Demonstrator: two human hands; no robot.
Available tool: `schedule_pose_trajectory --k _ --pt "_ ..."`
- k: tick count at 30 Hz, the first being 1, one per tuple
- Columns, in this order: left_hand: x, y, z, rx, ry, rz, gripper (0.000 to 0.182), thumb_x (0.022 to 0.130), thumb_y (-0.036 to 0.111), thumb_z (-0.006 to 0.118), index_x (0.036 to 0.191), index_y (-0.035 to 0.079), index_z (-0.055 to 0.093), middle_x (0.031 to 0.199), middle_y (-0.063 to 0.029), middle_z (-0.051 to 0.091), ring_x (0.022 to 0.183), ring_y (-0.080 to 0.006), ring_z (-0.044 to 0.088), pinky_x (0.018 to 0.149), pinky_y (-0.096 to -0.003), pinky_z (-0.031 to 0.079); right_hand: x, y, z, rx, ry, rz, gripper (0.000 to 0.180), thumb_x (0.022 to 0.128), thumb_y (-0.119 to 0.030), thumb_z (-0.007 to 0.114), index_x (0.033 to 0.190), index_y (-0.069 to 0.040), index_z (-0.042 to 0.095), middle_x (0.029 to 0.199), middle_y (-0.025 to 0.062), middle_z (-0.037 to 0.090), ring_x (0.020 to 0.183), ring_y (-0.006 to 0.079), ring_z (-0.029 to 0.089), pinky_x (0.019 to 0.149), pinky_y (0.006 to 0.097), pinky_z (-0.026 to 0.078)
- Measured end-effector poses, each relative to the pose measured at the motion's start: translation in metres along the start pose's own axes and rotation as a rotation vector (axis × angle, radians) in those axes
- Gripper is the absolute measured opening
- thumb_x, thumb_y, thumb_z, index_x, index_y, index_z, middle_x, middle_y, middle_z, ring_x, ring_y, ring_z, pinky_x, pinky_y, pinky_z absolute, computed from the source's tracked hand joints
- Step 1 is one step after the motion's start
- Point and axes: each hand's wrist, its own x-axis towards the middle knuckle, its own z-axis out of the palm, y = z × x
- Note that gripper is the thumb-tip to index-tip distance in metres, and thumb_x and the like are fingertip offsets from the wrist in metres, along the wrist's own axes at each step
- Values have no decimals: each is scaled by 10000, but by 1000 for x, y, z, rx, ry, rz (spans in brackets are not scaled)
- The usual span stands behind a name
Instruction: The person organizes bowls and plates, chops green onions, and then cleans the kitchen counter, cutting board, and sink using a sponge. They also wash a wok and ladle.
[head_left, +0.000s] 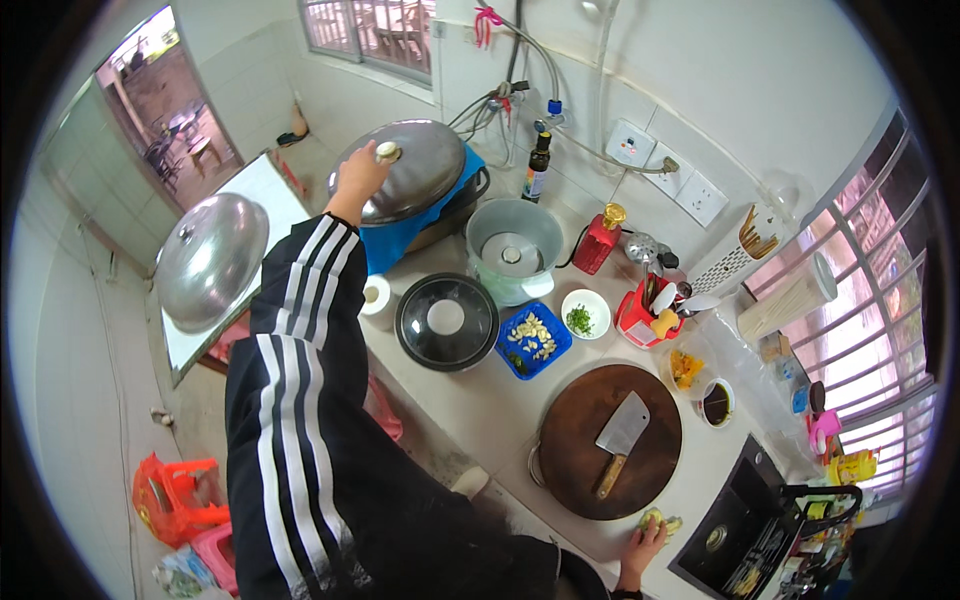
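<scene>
My left hand (367, 174) has its fingers at the pale knob (388, 151) of a large metal lid (424, 169), above a pan with blue cloth (390, 244) around it. At the counter's lower right, my right hand (645, 541) has its fingers on a crumpled yellow-green thing (666, 523), perhaps a cloth. Beside it lies a round wooden chopping board (570, 450) with a cleaver (624, 424) on it. A blue basket (561, 346) holds peeled garlic cloves (534, 330), and a white bowl (600, 324) holds chopped greens.
A black-lidded pot (427, 345) and a pale green pot (487, 225) stand on the counter, near a bottle (537, 169) and red utensil holder (634, 319). A bowl of dark sauce (717, 403) is near the black sink (697, 540). Another metal lid (217, 262) lies at left.
</scene>
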Motion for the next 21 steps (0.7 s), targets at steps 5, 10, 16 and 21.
schedule_pose_trajectory --k 5,10,16,21 --pt "67 -11 42 85 -159 14 559 916 387 514 1429 168 468 1260 -156 626 1228 -334 546 1046 -502 349 1 7 -1 9 -88 109 572 796 -60 638 1354 -74 510 1438 276 370 1326 473 358 1124 528 287" --pt "94 -35 80 373 -106 274 404 937 367 510 1222 105 626 1125 -198 663 1075 -349 610 964 -481 418 3 9 -2 13 -114 142 578 794 -54 645 1355 -81 511 1451 260 368 1343 460 344 1132 517 281" --pt "114 -65 95 862 25 689 130 847 131 569 906 62 662 895 -135 650 926 -315 635 731 -441 518 6 4 2 -25 -120 154 592 835 -74 616 1406 -70 459 1445 282 361 1329 477 357 1120 509 301" --pt "70 -24 -3 570 179 646 234 949 219 474 1073 97 630 1020 -177 636 973 -353 614 784 -490 493 6 -1 3 -19 -11 146 507 822 -88 656 1315 -89 539 1404 255 429 1301 463 391 1103 509 322"
